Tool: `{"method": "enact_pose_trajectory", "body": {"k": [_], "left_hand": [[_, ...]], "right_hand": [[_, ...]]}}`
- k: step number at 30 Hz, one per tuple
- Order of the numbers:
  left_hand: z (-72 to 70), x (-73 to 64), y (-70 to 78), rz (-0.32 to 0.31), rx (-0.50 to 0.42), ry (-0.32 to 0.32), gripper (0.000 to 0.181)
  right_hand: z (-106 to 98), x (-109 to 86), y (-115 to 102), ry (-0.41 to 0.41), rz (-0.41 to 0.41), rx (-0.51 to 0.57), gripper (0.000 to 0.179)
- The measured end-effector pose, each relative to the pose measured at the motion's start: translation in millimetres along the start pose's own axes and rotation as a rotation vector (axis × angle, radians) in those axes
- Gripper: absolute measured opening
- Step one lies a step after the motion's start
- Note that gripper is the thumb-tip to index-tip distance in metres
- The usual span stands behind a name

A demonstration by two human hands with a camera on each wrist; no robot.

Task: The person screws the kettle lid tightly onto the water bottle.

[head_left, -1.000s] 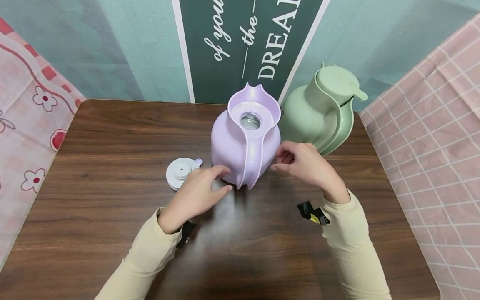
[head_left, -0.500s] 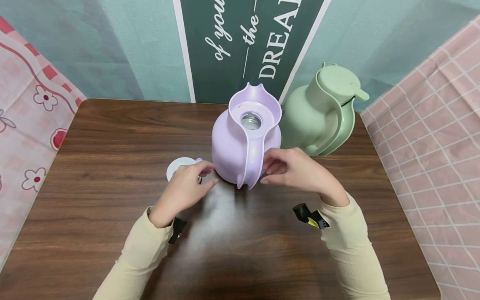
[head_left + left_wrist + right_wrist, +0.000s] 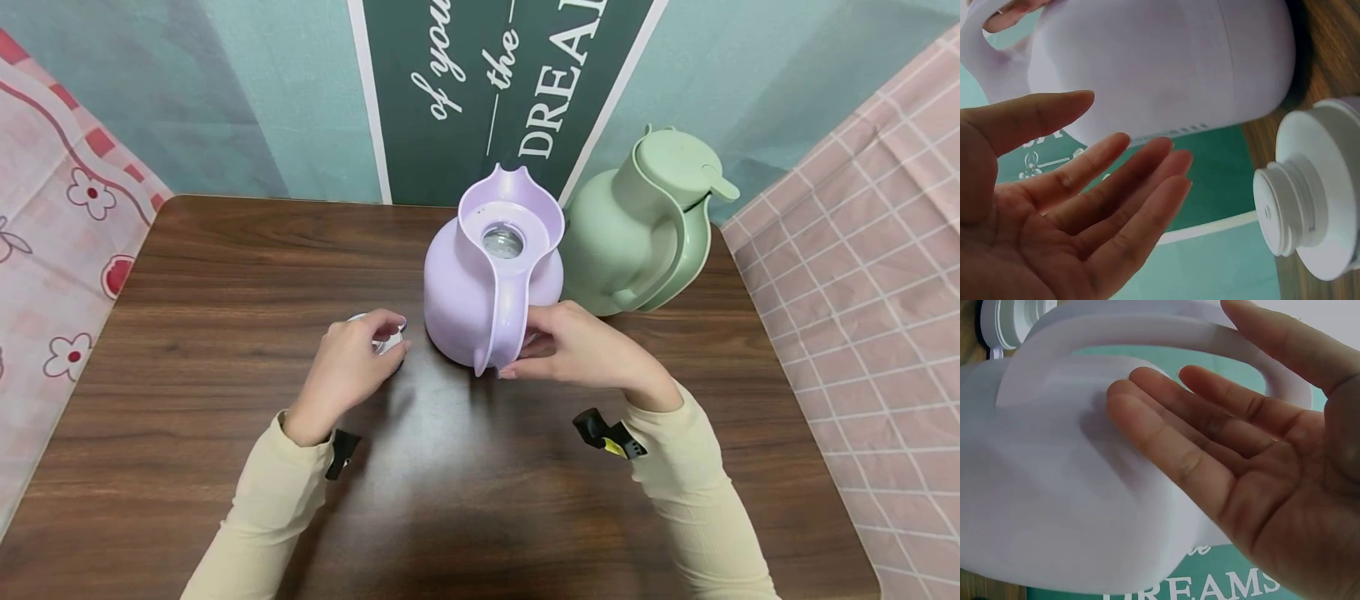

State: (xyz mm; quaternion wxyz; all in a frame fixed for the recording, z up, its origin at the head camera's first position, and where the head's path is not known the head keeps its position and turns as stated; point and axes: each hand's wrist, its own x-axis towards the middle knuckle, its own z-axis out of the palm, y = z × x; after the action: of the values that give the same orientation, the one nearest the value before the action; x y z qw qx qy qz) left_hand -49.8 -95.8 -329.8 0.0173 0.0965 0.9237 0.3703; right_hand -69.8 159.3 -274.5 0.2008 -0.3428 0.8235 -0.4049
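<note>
A lilac thermos jug (image 3: 459, 292) stands upright with its mouth uncovered, a shiny liner showing inside. My right hand (image 3: 588, 348) is at its handle (image 3: 511, 312). In the right wrist view the fingers of that hand (image 3: 1241, 444) reach out beside the handle, thumb above it, not wrapped round it. Left of the jug, a white round lid (image 3: 1319, 194) lies with its stepped plug upward. My left hand (image 3: 345, 362) is over this lid in the head view and hides most of it. Its fingers are spread and relaxed in the left wrist view, apart from the lid.
A green thermos jug (image 3: 611, 237) with its lid on stands behind right, close to the lilac one. Both are on a dark wooden table (image 3: 225, 275). Printed cloths (image 3: 862, 250) rise at the back and both sides.
My left hand has drawn left from the jug's base to over the lid. My right hand has moved left to the jug's handle. Both jugs stay in place.
</note>
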Motion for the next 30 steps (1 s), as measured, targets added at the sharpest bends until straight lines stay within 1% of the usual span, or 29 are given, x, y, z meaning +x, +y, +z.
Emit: {"method": "enact_pose_trajectory", "body": {"k": [3,8,13,20,27,30], "left_hand": [[-2.0,0.7,-3.7,-0.028,0.008,0.019,0.024],[-5.3,1.2,-10.0,-0.062,0.039,0.054,0.024],[-7.8,1.7,-16.7,-0.084,0.078,0.057,0.027],[-9.4,4.4,-25.6,-0.113,0.124,0.025,0.034],[-7.8,7.8,-32.5,-0.138,0.173,-0.060,0.042],[-6.5,9.1,-33.8,-0.133,0.185,-0.086,0.044]], "right_hand": [[1.6,1.1,-0.2,0.002,-0.019,-0.019,0.029],[2.6,1.5,-0.8,0.001,-0.026,-0.052,0.025],[3.4,0.8,0.0,0.011,-0.037,-0.114,0.021],[4.0,0.3,1.5,0.026,-0.067,-0.162,0.021],[4.1,0.5,1.3,0.022,-0.065,-0.153,0.020],[4.2,0.2,1.3,0.023,-0.065,-0.154,0.020]]}}
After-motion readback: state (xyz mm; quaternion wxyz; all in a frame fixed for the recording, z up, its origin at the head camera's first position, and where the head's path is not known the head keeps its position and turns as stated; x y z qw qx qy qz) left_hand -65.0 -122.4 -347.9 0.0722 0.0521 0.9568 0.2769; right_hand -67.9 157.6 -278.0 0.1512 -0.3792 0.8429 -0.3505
